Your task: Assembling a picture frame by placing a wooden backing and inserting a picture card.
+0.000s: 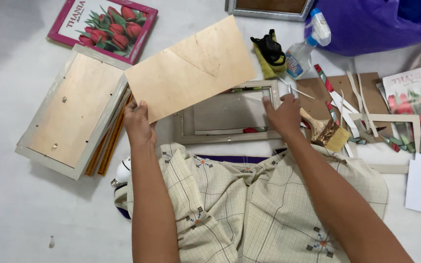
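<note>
My left hand [138, 122] grips the lower left corner of a thin brown backing board [191, 68] and holds it lifted and tilted over the floor. Below it lies a pale grey picture frame [226, 136] face down, with a flower print showing at its edges. My right hand [282, 115] rests on the frame's right side and pinches a small thin metal tool [290, 89] between its fingers. A checked cloth [249, 204] covers my lap in front of the frame.
A stack of frames [71, 112] lies at the left, back side up. A pink-framed tulip picture [104, 27] is behind it. At the right are a spray bottle [302, 52], a paintbrush [325, 132], a yellow cloth [268, 54], paper strips, prints and a purple bag [376, 22].
</note>
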